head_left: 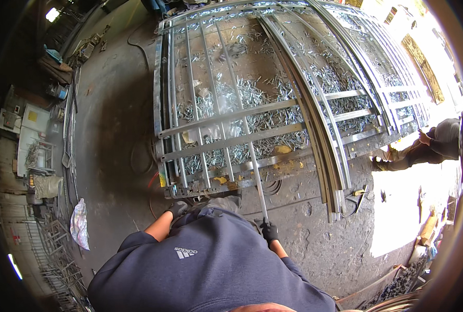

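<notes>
My right hand (269, 232), in a black glove, is closed round the near end of a slim metal bar (256, 169). From my hand the bar slants away over the low worktable (247, 183) across flat metal strips (231, 143). My left hand (178, 209), also in a dark glove, hangs low by my left leg near the table's edge. Its fingers are too dark and small to make out. Several other slim bars (210, 78) lie lengthwise on the table, over many short loose metal pieces (252, 93).
A stack of long metal profiles (314, 135) overhangs the table's near edge. At the right, another person (439, 143) is beside the table. A white sack (79, 224) and metal racks (60, 244) stand at the left. A cable (138, 47) crosses the concrete floor.
</notes>
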A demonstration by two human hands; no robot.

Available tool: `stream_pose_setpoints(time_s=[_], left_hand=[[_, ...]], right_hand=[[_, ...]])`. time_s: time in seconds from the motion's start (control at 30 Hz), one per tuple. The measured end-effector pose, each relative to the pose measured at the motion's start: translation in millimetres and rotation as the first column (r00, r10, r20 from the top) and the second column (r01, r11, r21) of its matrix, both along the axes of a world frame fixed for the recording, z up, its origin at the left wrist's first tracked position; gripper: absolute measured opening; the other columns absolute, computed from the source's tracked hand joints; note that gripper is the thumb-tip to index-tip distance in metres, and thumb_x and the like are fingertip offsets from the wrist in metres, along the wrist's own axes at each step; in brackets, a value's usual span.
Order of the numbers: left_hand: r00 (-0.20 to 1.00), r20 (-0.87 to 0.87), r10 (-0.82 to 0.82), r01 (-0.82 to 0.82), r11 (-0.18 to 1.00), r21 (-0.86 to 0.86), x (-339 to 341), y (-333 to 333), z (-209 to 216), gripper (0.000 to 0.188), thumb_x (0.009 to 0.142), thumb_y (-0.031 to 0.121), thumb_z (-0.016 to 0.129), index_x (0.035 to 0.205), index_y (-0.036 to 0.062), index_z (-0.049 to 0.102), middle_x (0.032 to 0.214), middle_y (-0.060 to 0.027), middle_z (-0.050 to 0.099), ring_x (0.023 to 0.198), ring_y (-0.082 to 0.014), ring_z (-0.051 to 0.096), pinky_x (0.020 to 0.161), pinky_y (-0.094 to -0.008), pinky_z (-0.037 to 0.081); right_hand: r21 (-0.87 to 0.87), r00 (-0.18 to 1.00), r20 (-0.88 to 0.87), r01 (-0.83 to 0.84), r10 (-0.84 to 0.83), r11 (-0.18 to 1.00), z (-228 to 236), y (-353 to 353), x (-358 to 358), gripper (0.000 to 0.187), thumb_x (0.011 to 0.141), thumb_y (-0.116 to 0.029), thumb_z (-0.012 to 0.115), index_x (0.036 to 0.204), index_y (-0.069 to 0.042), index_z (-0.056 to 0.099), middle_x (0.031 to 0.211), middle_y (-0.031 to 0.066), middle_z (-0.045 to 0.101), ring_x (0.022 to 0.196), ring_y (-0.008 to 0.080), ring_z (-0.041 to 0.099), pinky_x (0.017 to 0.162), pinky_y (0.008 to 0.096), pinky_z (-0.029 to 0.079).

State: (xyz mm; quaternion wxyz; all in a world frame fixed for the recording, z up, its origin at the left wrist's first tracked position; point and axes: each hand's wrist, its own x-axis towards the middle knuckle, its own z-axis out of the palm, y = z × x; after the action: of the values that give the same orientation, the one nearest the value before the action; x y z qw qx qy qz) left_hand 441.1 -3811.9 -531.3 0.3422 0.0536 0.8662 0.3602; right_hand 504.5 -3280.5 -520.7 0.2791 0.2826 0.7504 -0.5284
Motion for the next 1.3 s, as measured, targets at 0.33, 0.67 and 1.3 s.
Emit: stream_pose_setpoints(time_s=[0.33,0.67,1.3], left_hand=[[0.734,0.488,0.472,-0.615,0.767,0.183,-10,8,17,0.024,0.092,0.024,0.053,0.071,0.0122,0.053,0.064,-0.0014,0.050,0.057,-0.0135,0.049,0.050,-0.0319,0.037],[0.674,0.582,0.454,-0.643,0.749,0.161,-20,19,6,0.025,0.092,0.024,0.053,0.068,0.0162,0.050,0.059,-0.0001,0.047,0.050,-0.0129,0.043,0.044,-0.0289,0.031],[0.347,0.810,0.473,-0.630,0.757,-0.172,-56,47,-17,0.027,0.089,0.037,0.054,0.082,0.0104,0.055,0.067,-0.0038,0.053,0.056,-0.0165,0.046,0.052,-0.0335,0.037]], right_hand=[[-0.306,0.959,-0.087,0.231,-0.269,0.923,-22,-42,-97,0.020,0.081,0.001,0.050,0.090,-0.003,0.067,0.056,-0.0008,0.051,0.039,0.0102,0.043,0.036,0.0281,0.033],[-0.210,0.976,-0.053,0.198,-0.213,0.958,-23,-57,-136,0.025,0.095,-0.024,0.046,0.090,-0.006,0.064,0.049,-0.0011,0.042,0.036,0.0133,0.042,0.032,0.0335,0.036],[0.866,0.813,-0.474,0.361,0.337,0.346,132,122,-176,0.078,0.071,-0.035,0.078,0.139,-0.019,0.046,0.152,0.0208,0.030,0.139,0.0413,0.028,0.111,0.0582,0.020]])
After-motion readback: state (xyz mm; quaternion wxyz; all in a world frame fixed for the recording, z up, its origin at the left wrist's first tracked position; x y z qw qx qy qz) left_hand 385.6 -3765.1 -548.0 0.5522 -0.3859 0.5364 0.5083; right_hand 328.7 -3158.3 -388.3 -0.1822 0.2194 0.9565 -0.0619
